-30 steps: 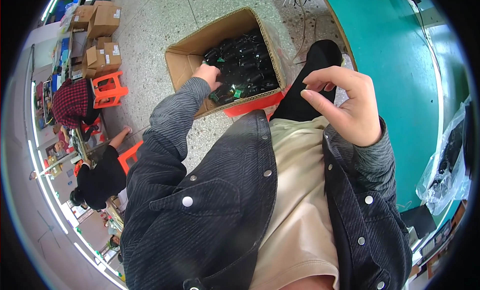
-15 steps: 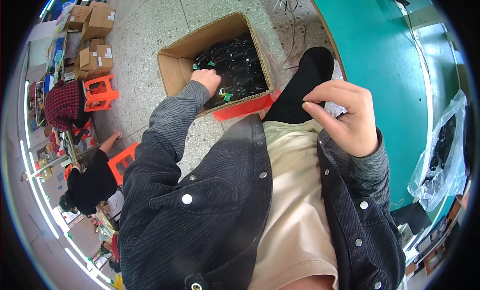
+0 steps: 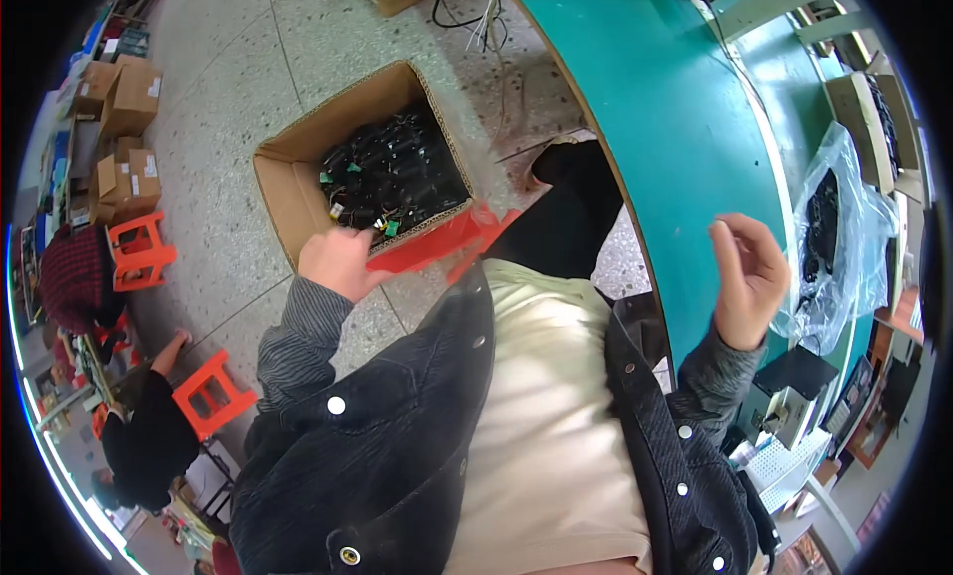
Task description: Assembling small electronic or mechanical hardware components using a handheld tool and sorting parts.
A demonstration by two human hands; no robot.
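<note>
Dark small parts with black casings point(image 3: 402, 168) and bits of green fill much of an open cardboard box point(image 3: 288, 183). My left hand point(image 3: 336, 262) is at the box's near rim, fingers over the edge and thumb outside; its fingertips are partly hidden. Over the green tabletop to the right, my right hand point(image 3: 751, 282) is raised with curled fingers, the thumb tip close to the index fingertip. Nothing shows between them.
A red stool point(image 3: 437, 246) shows beneath the box. The green table point(image 3: 685, 158) curves along my right, holding a clear plastic bag point(image 3: 829, 228) of black parts. Orange stools point(image 3: 210, 391), seated people and cardboard cartons point(image 3: 131, 99) stand at left.
My left hand has drawn back from among the dark parts to the box's near rim. My right hand has moved from above my leg to over the table. The whole view has shifted.
</note>
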